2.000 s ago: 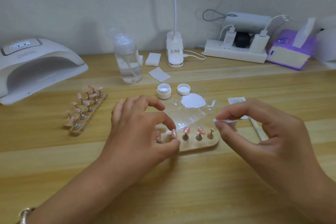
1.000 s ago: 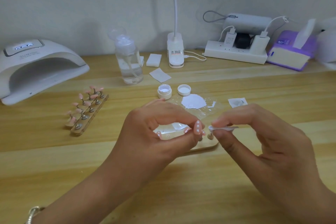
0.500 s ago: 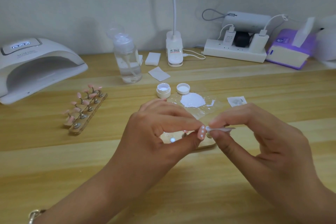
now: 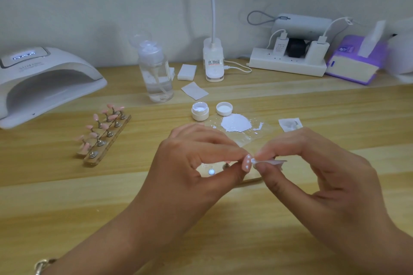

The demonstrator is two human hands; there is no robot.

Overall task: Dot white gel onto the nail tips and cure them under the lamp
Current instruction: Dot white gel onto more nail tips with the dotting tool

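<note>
My left hand [image 4: 196, 163] pinches a pink nail tip [image 4: 247, 162] with white dots on it, held above the near wooden stand [image 4: 252, 179], which is mostly hidden behind my hands. My right hand [image 4: 317, 167] pinches a small white wipe [image 4: 271, 161] whose end touches the nail tip. Behind them a blob of white gel [image 4: 235, 123] lies on a clear sheet, next to the open gel jar [image 4: 200, 111] and its lid [image 4: 224, 108]. A second wooden stand [image 4: 105, 138] with several pink tips stands at the left. The white curing lamp [image 4: 42, 82] sits at the far left.
A clear pump bottle [image 4: 155, 73], white pads [image 4: 187, 72], a loose wipe [image 4: 194, 90] and a desk lamp base [image 4: 213, 60] stand at the back. A power strip [image 4: 288, 65] and purple tissue pack [image 4: 355, 62] are at the back right. A small packet [image 4: 290, 124] lies right of the gel.
My left hand lifted one dotted nail tip off the near stand and raised it. My right hand brought the white wipe against that tip.
</note>
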